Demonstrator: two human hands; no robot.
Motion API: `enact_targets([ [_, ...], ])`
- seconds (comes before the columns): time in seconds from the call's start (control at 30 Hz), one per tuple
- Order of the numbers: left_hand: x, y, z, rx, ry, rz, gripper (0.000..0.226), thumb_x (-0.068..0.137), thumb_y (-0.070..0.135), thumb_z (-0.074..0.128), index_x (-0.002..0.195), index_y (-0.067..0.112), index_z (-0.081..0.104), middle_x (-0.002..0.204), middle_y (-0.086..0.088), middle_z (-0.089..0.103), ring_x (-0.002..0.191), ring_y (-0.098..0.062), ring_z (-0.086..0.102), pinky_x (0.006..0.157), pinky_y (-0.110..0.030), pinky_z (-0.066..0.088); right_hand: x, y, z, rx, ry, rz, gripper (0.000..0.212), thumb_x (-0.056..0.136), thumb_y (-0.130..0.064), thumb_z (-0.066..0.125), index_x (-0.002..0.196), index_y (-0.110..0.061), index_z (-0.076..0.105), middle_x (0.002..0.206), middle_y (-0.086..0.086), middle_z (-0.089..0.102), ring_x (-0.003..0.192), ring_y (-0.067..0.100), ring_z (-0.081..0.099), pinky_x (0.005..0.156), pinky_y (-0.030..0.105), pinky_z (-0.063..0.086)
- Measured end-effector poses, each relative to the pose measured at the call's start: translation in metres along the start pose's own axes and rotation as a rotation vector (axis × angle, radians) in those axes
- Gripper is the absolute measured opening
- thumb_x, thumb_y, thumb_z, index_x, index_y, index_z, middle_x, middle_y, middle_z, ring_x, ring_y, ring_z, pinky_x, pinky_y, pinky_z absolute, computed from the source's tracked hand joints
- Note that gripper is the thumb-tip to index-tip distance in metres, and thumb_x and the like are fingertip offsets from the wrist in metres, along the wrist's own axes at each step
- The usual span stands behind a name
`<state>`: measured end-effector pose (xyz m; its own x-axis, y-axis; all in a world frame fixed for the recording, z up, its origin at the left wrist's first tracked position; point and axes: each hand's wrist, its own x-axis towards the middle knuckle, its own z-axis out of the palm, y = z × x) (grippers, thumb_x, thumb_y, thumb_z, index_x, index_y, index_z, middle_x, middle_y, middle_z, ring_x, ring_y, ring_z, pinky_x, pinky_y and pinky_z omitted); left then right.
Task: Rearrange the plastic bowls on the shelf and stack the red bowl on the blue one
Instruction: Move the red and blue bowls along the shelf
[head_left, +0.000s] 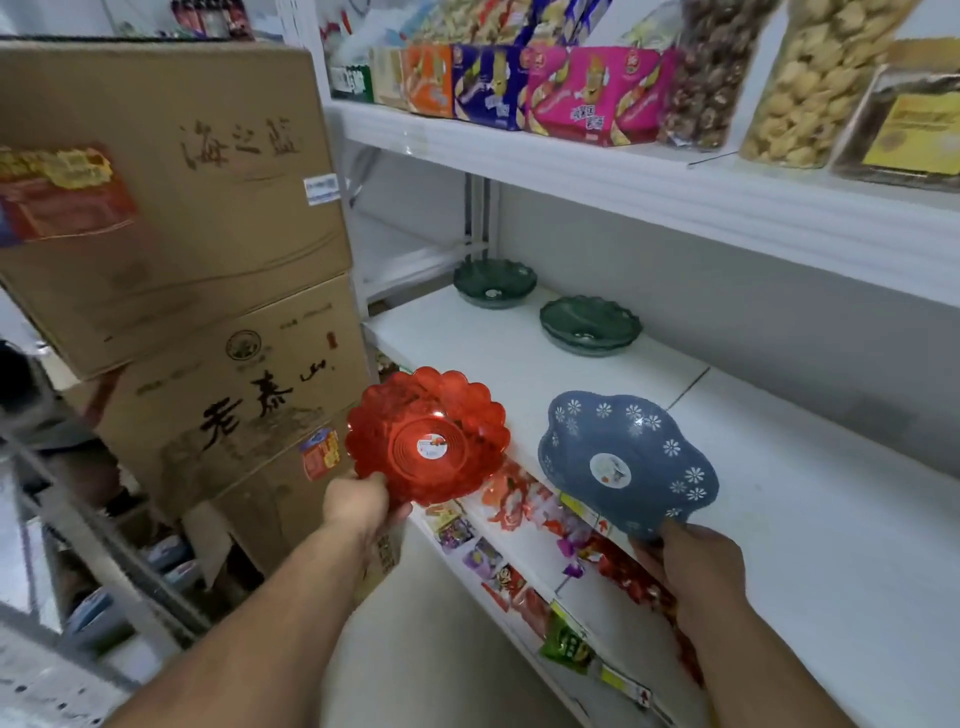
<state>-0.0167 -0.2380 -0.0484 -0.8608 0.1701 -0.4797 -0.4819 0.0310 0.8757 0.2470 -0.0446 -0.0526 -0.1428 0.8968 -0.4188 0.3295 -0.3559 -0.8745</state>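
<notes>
Two bowls are in hand, both held off the shelf (779, 519) and tilted toward the camera. The left hand (358, 501) pinches the red bowl (427, 435) at its near rim, thumb on the inside face, out in front of the shelf's edge and beside the cartons (171, 208). The right hand (691, 558) grips the blue bowl (628, 462) the same way at its near lip, above the shelf's front edge; the two bowls are close but not touching. Two green bowls (589, 325) sit farther back on the shelf, apart from each other. Both held bowls look like thin moulded plastic: light, fairly stiff, smooth enough to slide against one another, and unlikely to break from a small knock, though the red one's clear, scalloped edge could crack if squeezed hard. A rim pinch seems the sensible hold, since it leaves the blue bowl's hollow free to receive the red. The red bowl looks about as wide as the blue, so it may perch rather than nest deeply and would need centring. Stacking is not yet done.
</notes>
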Motion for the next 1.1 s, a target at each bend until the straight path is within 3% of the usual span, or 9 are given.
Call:
enact_targets([
  [0.1,0.035,0.017,-0.002,0.006,0.004,-0.026,0.023,0.092,0.004,0.052,0.114,0.0,0.06,0.09,-0.025,0.072,0.052,-0.031,0.069,0.05,-0.035,0.061,0.017,-0.005,0.034,-0.028,0.023,-0.013,0.028,0.078,-0.029,0.069,0.068,-0.003,0.066,0.073,0.019,0.076,0.078,0.04,0.074,0.073,0.048,0.058],
  [0.27,0.089,0.045,0.018,-0.012,0.001,0.0,0.023,0.092,-0.002,0.05,0.114,-0.006,0.058,0.078,-0.027,0.071,0.046,-0.027,0.067,0.036,-0.024,0.051,0.047,-0.023,0.082,-0.03,-0.003,-0.047,0.036,0.08,-0.033,0.066,0.071,0.002,0.07,0.069,0.016,0.076,0.076,0.039,0.074,0.083,0.059,0.058],
  [0.37,0.109,0.058,0.031,0.03,-0.001,0.01,0.025,0.091,-0.004,0.051,0.113,-0.011,0.058,0.085,-0.025,0.068,0.05,-0.025,0.065,0.035,-0.023,0.051,0.046,-0.035,0.1,-0.016,0.001,-0.044,0.032,0.087,-0.027,0.066,0.072,0.001,0.072,0.067,0.014,0.076,0.073,0.036,0.074,0.08,0.051,0.059],
  [0.53,0.157,0.085,0.058,0.097,-0.035,0.009,0.013,0.09,-0.004,0.053,0.097,-0.011,0.06,0.06,-0.019,0.069,0.038,-0.022,0.065,0.038,-0.027,0.054,0.071,-0.048,0.133,0.033,0.015,-0.021,0.032,0.089,-0.025,0.065,0.071,0.0,0.072,0.063,0.012,0.076,0.073,0.035,0.076,0.08,0.05,0.059],
  [0.63,0.181,0.096,0.068,0.104,-0.043,0.004,0.013,0.088,-0.004,0.052,0.097,-0.01,0.06,0.08,-0.026,0.069,0.045,-0.026,0.066,0.039,-0.027,0.055,0.079,-0.052,0.149,0.026,0.038,-0.04,0.035,0.087,-0.028,0.065,0.067,0.001,0.07,0.059,0.012,0.074,0.071,0.037,0.073,0.072,0.049,0.059],
  [0.73,0.206,0.107,0.076,0.16,-0.06,-0.003,0.013,0.088,0.001,0.052,0.087,-0.008,0.061,0.061,-0.02,0.07,0.042,-0.025,0.065,0.055,-0.035,0.059,0.082,-0.059,0.162,0.054,0.051,-0.038,0.036,0.088,-0.026,0.064,0.066,0.003,0.068,0.056,0.012,0.072,0.06,0.033,0.068,0.061,0.038,0.05],
  [0.97,0.277,0.125,0.108,0.277,-0.155,0.003,0.027,0.091,0.009,0.053,0.065,0.002,0.056,0.043,-0.014,0.059,0.054,-0.026,0.054,0.052,-0.03,0.044,0.088,-0.07,0.203,0.146,0.156,-0.036,0.036,0.089,-0.018,0.069,0.06,-0.001,0.056,0.04,0.006,0.061,0.023,0.005,0.045,0.037,0.019,0.035],
  [1.03,0.295,0.13,0.114,0.318,-0.188,-0.003,0.027,0.091,0.007,0.047,0.066,0.003,0.054,0.043,-0.014,0.058,0.048,-0.024,0.053,0.047,-0.025,0.041,0.088,-0.071,0.218,0.149,0.197,-0.032,0.042,0.089,-0.025,0.07,0.056,-0.006,0.053,0.034,0.0,0.054,0.028,0.014,0.048,0.044,0.021,0.039],
  [1.1,0.32,0.132,0.12,0.353,-0.225,-0.01,0.027,0.092,0.009,0.045,0.068,0.003,0.057,0.05,-0.017,0.063,0.059,-0.031,0.059,0.052,-0.032,0.046,0.089,-0.073,0.235,0.172,0.232,-0.003,0.042,0.086,-0.03,0.071,0.055,-0.007,0.056,0.04,0.005,0.059,0.036,0.022,0.049,0.052,0.031,0.043],
])
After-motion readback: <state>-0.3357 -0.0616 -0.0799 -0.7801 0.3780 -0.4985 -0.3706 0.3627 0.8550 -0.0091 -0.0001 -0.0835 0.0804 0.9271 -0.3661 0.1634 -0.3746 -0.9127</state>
